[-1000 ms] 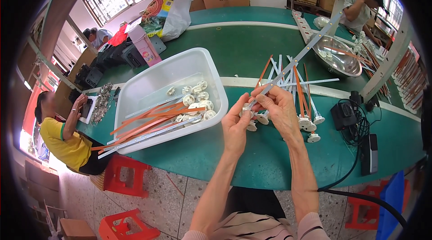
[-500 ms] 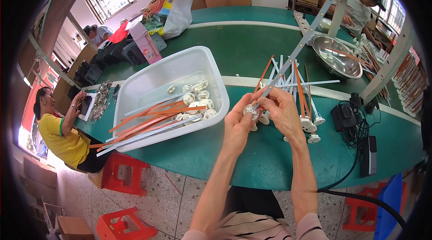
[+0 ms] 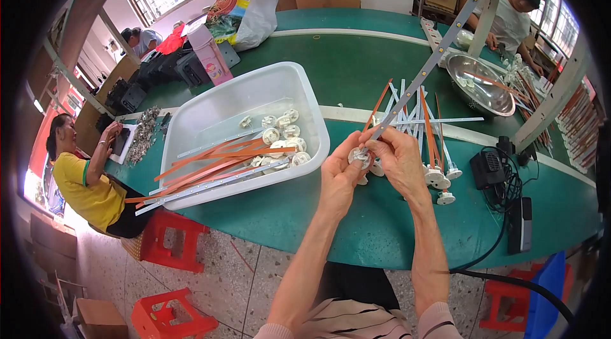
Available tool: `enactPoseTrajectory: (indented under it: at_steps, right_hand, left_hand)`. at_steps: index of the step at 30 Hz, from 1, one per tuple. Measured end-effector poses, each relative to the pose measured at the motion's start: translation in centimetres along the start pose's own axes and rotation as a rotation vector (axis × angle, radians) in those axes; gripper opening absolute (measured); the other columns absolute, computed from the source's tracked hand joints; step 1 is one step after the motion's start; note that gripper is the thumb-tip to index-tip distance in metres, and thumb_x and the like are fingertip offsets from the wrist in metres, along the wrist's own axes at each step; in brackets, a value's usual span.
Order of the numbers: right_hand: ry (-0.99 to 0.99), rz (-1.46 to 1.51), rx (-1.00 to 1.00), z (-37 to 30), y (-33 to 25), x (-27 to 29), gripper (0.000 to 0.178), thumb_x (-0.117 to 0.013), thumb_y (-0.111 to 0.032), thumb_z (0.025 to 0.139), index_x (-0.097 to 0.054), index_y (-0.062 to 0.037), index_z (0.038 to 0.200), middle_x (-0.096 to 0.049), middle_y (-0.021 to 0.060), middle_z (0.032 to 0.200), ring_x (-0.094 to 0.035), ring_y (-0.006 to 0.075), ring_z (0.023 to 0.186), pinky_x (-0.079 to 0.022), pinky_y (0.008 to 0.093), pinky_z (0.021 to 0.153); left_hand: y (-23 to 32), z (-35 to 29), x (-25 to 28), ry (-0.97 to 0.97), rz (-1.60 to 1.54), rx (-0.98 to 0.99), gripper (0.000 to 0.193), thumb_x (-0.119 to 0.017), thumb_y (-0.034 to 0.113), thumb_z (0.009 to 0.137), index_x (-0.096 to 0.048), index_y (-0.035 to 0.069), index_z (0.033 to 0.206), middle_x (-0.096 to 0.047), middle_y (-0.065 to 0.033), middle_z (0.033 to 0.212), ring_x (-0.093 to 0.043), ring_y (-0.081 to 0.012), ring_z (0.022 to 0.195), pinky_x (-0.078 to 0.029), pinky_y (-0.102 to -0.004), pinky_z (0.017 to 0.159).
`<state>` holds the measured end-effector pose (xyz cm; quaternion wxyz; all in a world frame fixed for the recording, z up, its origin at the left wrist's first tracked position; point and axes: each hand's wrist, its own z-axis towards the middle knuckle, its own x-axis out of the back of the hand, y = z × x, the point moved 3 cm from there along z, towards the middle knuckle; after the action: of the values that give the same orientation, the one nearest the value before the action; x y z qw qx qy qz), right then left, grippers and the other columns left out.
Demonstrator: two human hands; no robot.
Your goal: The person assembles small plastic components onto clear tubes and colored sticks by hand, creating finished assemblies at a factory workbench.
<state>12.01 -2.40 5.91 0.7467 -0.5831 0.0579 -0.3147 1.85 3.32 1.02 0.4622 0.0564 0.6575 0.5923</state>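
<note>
My left hand [image 3: 338, 180] is closed on a small round white plastic base [image 3: 359, 158], its face turned up. My right hand [image 3: 400, 162] pinches the lower end of a long narrow LED strip [image 3: 425, 70] against that base. The strip slants up to the right, pale grey with small yellowish dots along it. My fingertips partly cover where strip and base meet. Just beyond my right hand, several more strips, some whitish and some orange-brown, lie piled with white round bases [image 3: 436, 178] at their near ends.
A white plastic tub [image 3: 245, 75] at left holds more strips and bases. A steel bowl [image 3: 459, 70] stands at far right. A black adapter [image 3: 487, 170] with coiled cables lies right of my hands. Other people sit left, far left and far right. Red stools [image 3: 170, 240] stand below the green table.
Both hands still hold the base and strip, having barely moved. The whole view has shifted slightly. The co-worker at far right has changed posture a little.
</note>
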Motion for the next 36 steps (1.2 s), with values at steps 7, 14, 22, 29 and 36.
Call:
enactPoseTrajectory:
  at_steps: [7,14,22,29,36]
  right_hand:
    - [-0.009,0.008,0.022,-0.01,-0.18,0.25,0.011,-0.054,0.001,0.083,-0.064,0.002,0.088,-0.064,0.0061,0.074,-0.059,0.0122,0.066,-0.048,0.0257,0.061]
    - [-0.018,-0.056,0.062,0.01,-0.15,0.3,0.011,-0.054,0.0,0.082,-0.064,0.0019,0.087,-0.065,0.0067,0.072,-0.061,0.0128,0.065,-0.048,0.026,0.06]
    - [0.029,0.051,0.074,-0.04,-0.04,0.27,0.011,-0.055,-0.005,0.082,-0.063,0.0022,0.085,-0.062,0.0105,0.066,-0.058,0.0158,0.059,-0.045,0.0302,0.056]
    - [0.011,-0.042,0.077,-0.11,-0.6,0.14,0.011,-0.055,-0.005,0.081,-0.063,0.0018,0.085,-0.062,0.0116,0.067,-0.059,0.0188,0.059,-0.046,0.0306,0.057]
    - [0.03,-0.01,0.091,-0.04,-0.07,0.05,0.011,-0.054,-0.005,0.081,-0.063,0.0012,0.083,-0.062,0.0113,0.066,-0.06,0.0185,0.059,-0.046,0.0302,0.056]
  left_hand:
    - [0.52,-0.37,-0.51,0.015,-0.025,0.013,0.05,-0.037,-0.007,0.086,-0.031,-0.004,0.136,-0.042,-0.0134,0.136,-0.046,-0.0224,0.12,-0.042,-0.0383,0.099]
    - [0.48,-0.35,-0.41,-0.002,-0.077,0.015,0.045,-0.035,-0.001,0.094,-0.027,-0.003,0.138,-0.041,-0.0155,0.136,-0.049,-0.0219,0.117,-0.046,-0.0361,0.096]
    - [0.42,-0.22,-0.34,-0.032,-0.201,-0.006,0.046,-0.033,-0.003,0.092,-0.026,-0.004,0.138,-0.04,-0.0186,0.137,-0.05,-0.0244,0.115,-0.046,-0.0367,0.095]
    - [0.02,-0.19,-0.1,0.009,-0.106,-0.024,0.046,-0.042,0.001,0.091,-0.032,-0.003,0.136,-0.045,-0.0176,0.131,-0.052,-0.0242,0.114,-0.047,-0.0393,0.093]
    - [-0.16,-0.19,0.03,0.033,-0.038,-0.025,0.043,-0.043,0.002,0.092,-0.036,-0.002,0.134,-0.048,-0.0159,0.127,-0.055,-0.0225,0.11,-0.05,-0.0373,0.091]
